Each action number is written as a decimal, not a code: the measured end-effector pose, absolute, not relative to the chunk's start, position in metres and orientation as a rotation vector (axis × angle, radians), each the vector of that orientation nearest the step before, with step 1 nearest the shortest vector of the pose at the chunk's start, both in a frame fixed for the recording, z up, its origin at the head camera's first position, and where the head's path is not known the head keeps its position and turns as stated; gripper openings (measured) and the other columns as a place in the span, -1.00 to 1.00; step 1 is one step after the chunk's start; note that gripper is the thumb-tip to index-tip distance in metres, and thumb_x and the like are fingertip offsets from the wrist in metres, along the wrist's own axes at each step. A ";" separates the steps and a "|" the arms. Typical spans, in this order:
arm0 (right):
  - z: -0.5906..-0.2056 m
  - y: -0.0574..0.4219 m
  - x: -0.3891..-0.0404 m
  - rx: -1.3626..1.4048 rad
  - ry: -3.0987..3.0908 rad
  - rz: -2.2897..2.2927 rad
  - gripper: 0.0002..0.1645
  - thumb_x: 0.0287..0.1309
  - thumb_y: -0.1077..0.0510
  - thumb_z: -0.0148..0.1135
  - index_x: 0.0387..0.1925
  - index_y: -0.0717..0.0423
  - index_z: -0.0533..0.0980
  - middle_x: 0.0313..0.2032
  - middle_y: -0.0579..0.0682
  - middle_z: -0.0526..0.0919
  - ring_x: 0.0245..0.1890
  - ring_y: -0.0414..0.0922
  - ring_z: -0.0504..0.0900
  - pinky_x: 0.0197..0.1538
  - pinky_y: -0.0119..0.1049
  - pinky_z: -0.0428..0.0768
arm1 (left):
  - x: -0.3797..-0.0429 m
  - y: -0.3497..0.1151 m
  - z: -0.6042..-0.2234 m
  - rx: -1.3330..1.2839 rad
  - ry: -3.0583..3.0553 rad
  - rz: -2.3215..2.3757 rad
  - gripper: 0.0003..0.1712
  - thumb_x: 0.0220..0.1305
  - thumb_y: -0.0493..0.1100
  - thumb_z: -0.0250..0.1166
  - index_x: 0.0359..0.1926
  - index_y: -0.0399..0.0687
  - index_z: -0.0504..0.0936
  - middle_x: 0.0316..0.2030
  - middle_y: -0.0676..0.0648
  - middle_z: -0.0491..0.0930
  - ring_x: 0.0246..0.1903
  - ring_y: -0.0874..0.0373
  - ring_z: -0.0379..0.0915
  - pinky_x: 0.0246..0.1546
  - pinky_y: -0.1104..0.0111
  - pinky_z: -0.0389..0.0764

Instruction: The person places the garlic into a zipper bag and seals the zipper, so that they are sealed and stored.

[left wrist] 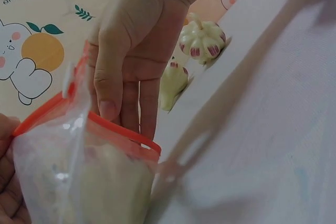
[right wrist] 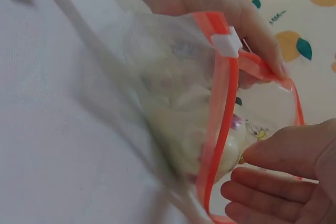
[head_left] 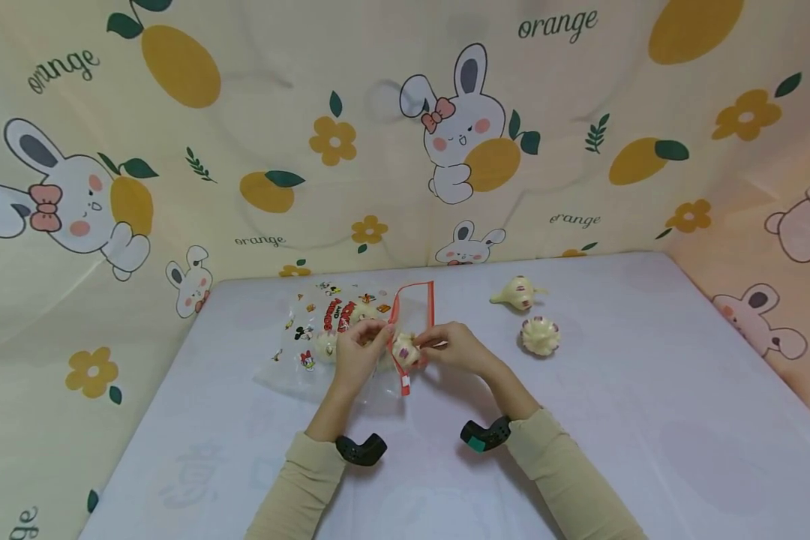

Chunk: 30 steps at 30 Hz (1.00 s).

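Glossy cream garlic-shaped bulb with purple patches point(head_left: 407, 349) sitting in mouth of clear printed plastic bag with red rim point(head_left: 324, 330), toward far-left corner of white cloth-covered surface point(head_left: 614, 420). Left hand point(head_left: 359, 352) pinching rim; right hand point(head_left: 455, 347) touching bulb, fingers mostly straight. Possible trouble: left pinch slipping, mouth sagging, bulb snagging on rim or rolling out. Far edge running close behind bag. Glossy cream stemmed bulb point(head_left: 520, 293), ribbed cream bulb point(head_left: 540, 336) narrowing far-side room; wider room lying toward right, near edges.
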State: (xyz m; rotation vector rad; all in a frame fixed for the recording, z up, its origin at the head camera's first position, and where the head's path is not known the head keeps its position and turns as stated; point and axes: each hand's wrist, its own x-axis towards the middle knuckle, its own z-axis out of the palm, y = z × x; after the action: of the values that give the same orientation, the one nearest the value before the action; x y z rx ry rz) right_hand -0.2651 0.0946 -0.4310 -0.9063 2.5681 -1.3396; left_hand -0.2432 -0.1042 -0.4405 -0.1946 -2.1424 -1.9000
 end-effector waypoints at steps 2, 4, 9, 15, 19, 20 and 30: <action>-0.430 0.095 -0.265 -0.860 2.580 -1.337 -0.75 0.12 0.34 0.21 -0.16 0.39 0.63 -0.20 0.29 0.74 -0.14 0.11 0.71 -0.02 -0.14 0.68 | -0.243 -0.105 -0.440 -0.194 -2.135 -1.905 -0.83 0.19 -0.32 0.33 -0.27 -0.42 0.65 -0.28 -0.45 0.64 -0.48 0.44 0.47 -0.44 0.62 0.46; -0.430 0.096 -0.265 -0.805 2.586 -1.345 -0.74 0.11 0.34 0.23 -0.15 0.39 0.62 -0.19 0.29 0.74 -0.13 0.11 0.72 -0.01 -0.12 0.67 | -0.243 -0.105 -0.440 -0.199 -2.131 -1.907 -0.83 0.19 -0.32 0.33 -0.27 -0.42 0.65 -0.28 -0.45 0.64 -0.48 0.44 0.47 -0.44 0.62 0.45; -0.431 0.099 -0.265 -0.767 2.582 -1.360 -0.73 0.11 0.33 0.25 -0.15 0.42 0.61 -0.16 0.31 0.72 -0.13 0.12 0.71 0.00 -0.13 0.67 | -0.243 -0.104 -0.440 -0.206 -2.129 -1.914 -0.83 0.18 -0.33 0.33 -0.28 -0.43 0.65 -0.29 -0.45 0.63 -0.49 0.43 0.46 -0.46 0.62 0.44; -0.427 0.104 -0.263 -0.762 2.596 -1.374 -0.73 0.12 0.33 0.27 -0.14 0.41 0.60 -0.17 0.30 0.72 -0.15 0.11 0.71 -0.03 -0.14 0.68 | -0.243 -0.105 -0.439 -0.198 -2.129 -1.906 -0.83 0.18 -0.32 0.34 -0.28 -0.43 0.65 -0.30 -0.45 0.63 -0.50 0.44 0.45 -0.46 0.62 0.43; -0.422 0.110 -0.262 -0.767 2.626 -1.375 -0.73 0.12 0.33 0.28 -0.13 0.40 0.60 -0.19 0.30 0.73 -0.18 0.10 0.73 -0.06 -0.16 0.69 | -0.243 -0.105 -0.437 -0.189 -2.133 -1.902 -0.83 0.18 -0.32 0.34 -0.28 -0.43 0.65 -0.30 -0.45 0.64 -0.50 0.44 0.45 -0.46 0.62 0.44; -0.421 0.111 -0.262 -0.763 2.628 -1.379 -0.73 0.12 0.32 0.27 -0.13 0.39 0.61 -0.19 0.29 0.73 -0.17 0.09 0.73 -0.07 -0.16 0.69 | -0.242 -0.105 -0.437 -0.187 -2.135 -1.902 -0.82 0.18 -0.32 0.34 -0.28 -0.42 0.65 -0.30 -0.45 0.64 -0.50 0.43 0.45 -0.46 0.62 0.44; -0.411 0.133 -0.256 -0.661 2.622 -1.436 -0.68 0.14 0.27 0.28 -0.09 0.41 0.57 -0.09 0.36 0.68 -0.09 0.14 0.70 -0.05 -0.22 0.69 | -0.243 -0.106 -0.439 -0.221 -2.111 -1.954 -0.80 0.19 -0.32 0.33 -0.26 -0.45 0.63 -0.24 -0.47 0.62 -0.47 0.44 0.48 -0.43 0.63 0.47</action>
State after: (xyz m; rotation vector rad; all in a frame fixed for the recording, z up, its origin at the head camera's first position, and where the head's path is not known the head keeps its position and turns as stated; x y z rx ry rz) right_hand -0.2559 0.1326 -0.4112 -0.6609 2.6215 -1.4361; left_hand -0.2427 -0.1059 -0.4389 -0.2211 -2.1112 -1.9536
